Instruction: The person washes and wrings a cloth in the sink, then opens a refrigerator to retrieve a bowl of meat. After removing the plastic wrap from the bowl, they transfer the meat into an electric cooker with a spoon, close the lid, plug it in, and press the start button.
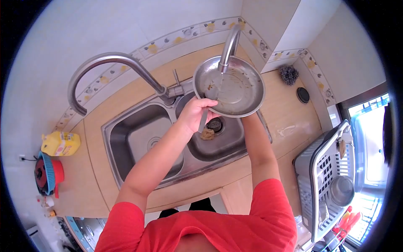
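A round metal pan (241, 90) with brownish spots inside is held over the right basin of the steel sink (157, 183). Above it is the spout of a small faucet (228, 48), and water seems to run into the pan. My left hand (198, 112) grips the pan at its left rim, thumb on the inside, with a flat metal handle (203, 120) at the palm. My right hand is hidden beneath the pan; only the forearm (257, 140) shows. Below, a tan scrubbing pad (207, 134) lies beside the drain strainer (215, 125).
A large curved faucet (113, 56) arches over the left basin. On the counter stand a yellow bottle (61, 143), a blue basket (49, 173), a steel-wool scrubber (289, 74) and a black lid (302, 95). At the right is a grey dish rack (308, 189) with a metal bowl (342, 190).
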